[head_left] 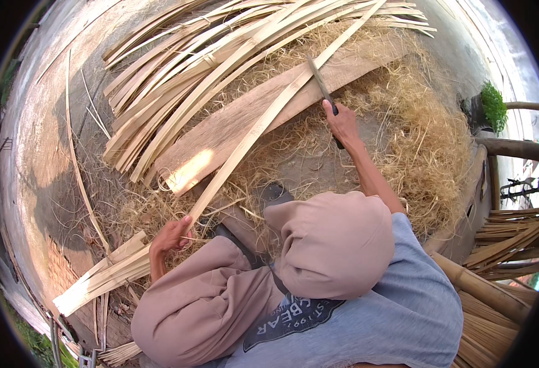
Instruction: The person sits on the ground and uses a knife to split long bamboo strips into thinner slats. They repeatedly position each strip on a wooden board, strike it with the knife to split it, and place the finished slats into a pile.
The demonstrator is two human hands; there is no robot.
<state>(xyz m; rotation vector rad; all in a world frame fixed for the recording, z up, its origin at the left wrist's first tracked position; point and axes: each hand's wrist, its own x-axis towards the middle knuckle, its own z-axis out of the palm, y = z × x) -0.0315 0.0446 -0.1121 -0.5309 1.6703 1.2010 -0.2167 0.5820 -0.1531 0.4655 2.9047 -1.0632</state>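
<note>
My left hand (172,235) is closed around the near end of a long pale bamboo strip (254,132). The strip slants away to the upper right across a flat wooden board (220,132). In my right hand (341,122) is a knife (320,78) with a dark handle, gripped in closed fingers. Its blade lies across the strip over the far part of the board. Whether the edge bites into the strip I cannot tell.
A large pile of bamboo strips (202,64) lies beyond the board. Curly shavings (426,165) cover the ground to the right. More strips (107,279) lie by my left hand. At the right are a bamboo pole (478,285) and a green plant (493,107).
</note>
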